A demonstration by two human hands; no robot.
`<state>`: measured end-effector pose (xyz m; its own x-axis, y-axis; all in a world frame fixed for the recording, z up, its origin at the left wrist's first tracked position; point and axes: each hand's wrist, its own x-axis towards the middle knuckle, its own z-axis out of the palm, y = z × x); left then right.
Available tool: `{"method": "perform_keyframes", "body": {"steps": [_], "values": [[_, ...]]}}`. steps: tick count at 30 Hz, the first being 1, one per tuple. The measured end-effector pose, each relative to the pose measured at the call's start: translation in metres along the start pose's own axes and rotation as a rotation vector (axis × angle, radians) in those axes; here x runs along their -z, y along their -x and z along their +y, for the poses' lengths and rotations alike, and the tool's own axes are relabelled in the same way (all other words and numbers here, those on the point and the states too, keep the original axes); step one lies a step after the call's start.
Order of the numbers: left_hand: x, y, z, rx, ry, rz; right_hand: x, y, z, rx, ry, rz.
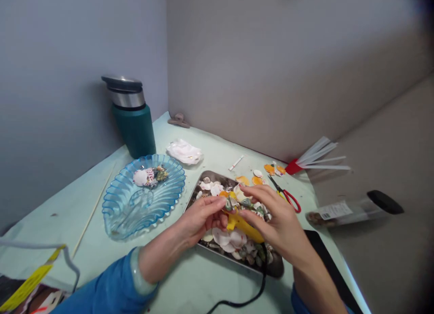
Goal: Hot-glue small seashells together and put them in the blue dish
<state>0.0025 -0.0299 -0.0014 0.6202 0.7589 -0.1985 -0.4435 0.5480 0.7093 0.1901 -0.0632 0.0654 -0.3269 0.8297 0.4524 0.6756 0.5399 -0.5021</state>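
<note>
Over the shell tray, my left hand (206,216) pinches a small cluster of shells (231,202) with orange and greenish pieces between thumb and fingers. From the right, my right hand (276,216) curves round the same cluster, its thumb below and fingers above; the exact contact is partly hidden. Beneath both hands a yellow glue gun (249,228) with a black cord (262,271) lies across the loose shells (230,241). These fill the metal tray (276,269).
A blue scalloped plate (111,214) holding several shells stands left, before a green bottle (135,128). Behind the tray are a white packet (185,151) and orange shells (257,180). Red-handled scissors (292,201), glue sticks (320,155) and a clear container (352,212) lie right.
</note>
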Motion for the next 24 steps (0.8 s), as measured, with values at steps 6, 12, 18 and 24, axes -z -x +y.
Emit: {"method": "perform_keyframes", "body": {"steps": [6,12,18,24], "values": [[-0.001,0.000,0.001,0.012,0.004,-0.014,-0.016,-0.006,0.013,-0.022,-0.047,-0.099],[-0.004,0.001,0.001,0.041,0.006,0.030,-0.016,-0.008,0.012,-0.016,-0.118,-0.120],[-0.005,0.002,0.001,0.065,-0.002,0.061,-0.021,-0.009,0.014,-0.036,-0.158,-0.119],[-0.002,0.001,0.000,0.061,0.016,0.066,-0.027,-0.010,0.014,-0.041,-0.199,-0.085]]}}
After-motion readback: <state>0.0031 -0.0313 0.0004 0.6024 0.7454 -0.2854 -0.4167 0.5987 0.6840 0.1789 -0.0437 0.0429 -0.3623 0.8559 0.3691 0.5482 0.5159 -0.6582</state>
